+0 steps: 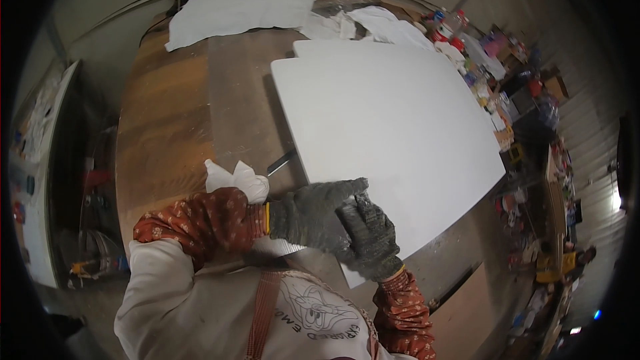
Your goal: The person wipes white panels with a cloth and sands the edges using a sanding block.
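Observation:
A large white panel (393, 120) with rounded corners lies on the brown worktable (167, 113). My left hand (313, 217), in a dark grey glove, reaches in from the left over the panel's near edge. Against it is my right hand (373, 237), in a matching glove; the two meet, with fingers bent and pressed together. Whatever lies between them is hidden, and I cannot make it out. Beside my left forearm sits a crumpled white paper or cloth (240, 180). A narrow dark strip (281, 161) pokes out from the panel's left edge.
A white sheet (243, 10) covers the table's far end, with crumpled white material (387, 27) to its right. Mixed bottles and boxes (480, 73) crowd beyond the panel's right side. Another long white-topped bench (47, 180) stands at the left.

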Demonstrator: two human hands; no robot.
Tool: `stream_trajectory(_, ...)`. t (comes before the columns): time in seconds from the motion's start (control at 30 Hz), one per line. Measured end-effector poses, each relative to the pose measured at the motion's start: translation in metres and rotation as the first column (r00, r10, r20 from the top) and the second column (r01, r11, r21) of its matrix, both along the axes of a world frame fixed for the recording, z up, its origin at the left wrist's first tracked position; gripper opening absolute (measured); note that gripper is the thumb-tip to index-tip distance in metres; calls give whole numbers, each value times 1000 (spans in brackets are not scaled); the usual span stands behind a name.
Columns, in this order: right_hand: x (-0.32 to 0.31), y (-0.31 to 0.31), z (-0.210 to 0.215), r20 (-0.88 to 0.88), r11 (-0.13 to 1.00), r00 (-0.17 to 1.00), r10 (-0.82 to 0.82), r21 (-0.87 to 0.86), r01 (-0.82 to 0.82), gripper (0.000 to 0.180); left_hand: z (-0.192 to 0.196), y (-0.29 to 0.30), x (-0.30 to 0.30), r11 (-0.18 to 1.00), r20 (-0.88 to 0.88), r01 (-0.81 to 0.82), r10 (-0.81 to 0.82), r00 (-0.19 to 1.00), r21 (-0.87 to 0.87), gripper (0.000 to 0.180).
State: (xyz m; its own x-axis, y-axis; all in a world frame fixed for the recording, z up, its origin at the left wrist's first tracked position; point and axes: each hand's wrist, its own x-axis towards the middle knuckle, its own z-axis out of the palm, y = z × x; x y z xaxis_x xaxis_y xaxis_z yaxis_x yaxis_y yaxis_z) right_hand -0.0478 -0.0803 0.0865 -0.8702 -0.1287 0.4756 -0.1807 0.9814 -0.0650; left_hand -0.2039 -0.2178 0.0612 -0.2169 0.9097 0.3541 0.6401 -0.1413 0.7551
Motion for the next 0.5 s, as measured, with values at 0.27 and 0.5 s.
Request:
stream_trajectory(0.27,-46,22,23,80,974,972,-220,-44,224,50,29,-34,-87,959,315,-233,274,908,-163,56)
stream_trajectory(0.5,-167,55,22,189,837,967,-171,-490,244,50,-66,-25,-185,936,945,-228,-211,251,270,40)
